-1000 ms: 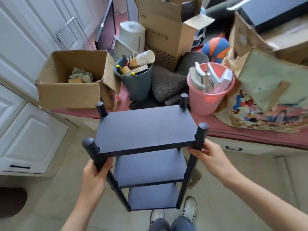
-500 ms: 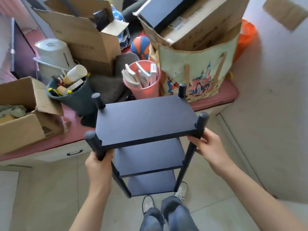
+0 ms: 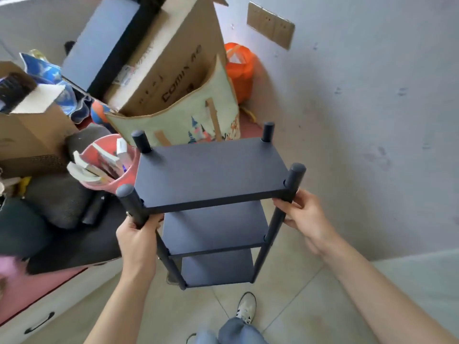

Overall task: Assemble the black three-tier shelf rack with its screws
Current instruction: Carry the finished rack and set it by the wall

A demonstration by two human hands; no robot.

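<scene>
The black three-tier shelf rack (image 3: 211, 175) is upright and lifted off the tiled floor in front of me, with three dark boards between four round posts. My left hand (image 3: 137, 240) grips the near left post just below the top board. My right hand (image 3: 306, 216) grips the near right post at the same height. No screws are visible.
A low pink-topped cabinet (image 3: 37, 291) at the left carries a pink bucket (image 3: 109, 167) of books, cardboard boxes (image 3: 169, 70), a printed bag (image 3: 188, 122) and an orange bag (image 3: 239, 68). A grey wall (image 3: 372, 108) stands close on the right. My shoe (image 3: 246, 307) is under the rack.
The view and the rack have swung to the right, from the cluttered cabinet toward the grey wall and corner. Both hands keep their grip on the near posts.
</scene>
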